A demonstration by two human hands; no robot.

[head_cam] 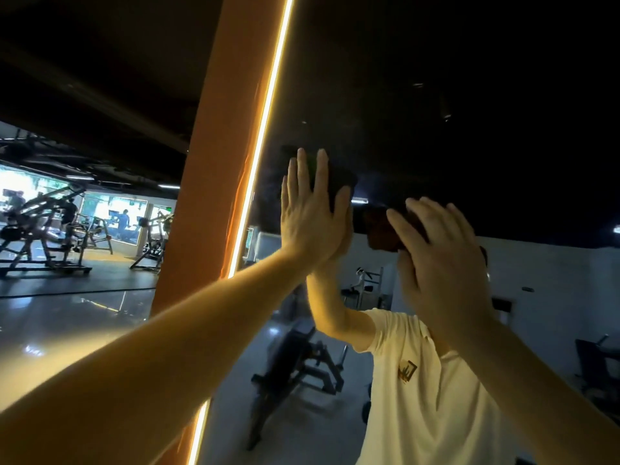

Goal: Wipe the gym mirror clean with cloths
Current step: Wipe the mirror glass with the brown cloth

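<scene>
Seen from the head camera, a person reaches both bare arms up to a large gym mirror [469, 95]. The left hand [313, 209] lies flat against the glass with its fingers straight and slightly apart, pressing a dark cloth [339, 179] to the mirror; the cloth shows above and to the right of the fingertips. The right hand [443, 263], lower and to the right of the left hand, is slightly blurred, its fingers spread and nearly straight, pressing a reddish-brown cloth [382, 233] to the glass; that cloth sticks out to the left of its fingers, between the two hands. Neither hand curls round its cloth. Just left of the left hand runs a bright light strip [265, 129] along the mirror's edge, and beyond it an orange pillar [218, 162]. Below the hands the mirror reflects the person's raised arm meeting the left hand and a cream T-shirt [419, 380] with a small chest logo, and a weight bench [295, 364] under the left hand. Far left of the hands, past the pillar, stand gym machines [43, 229] on a glossy floor [67, 323].
</scene>
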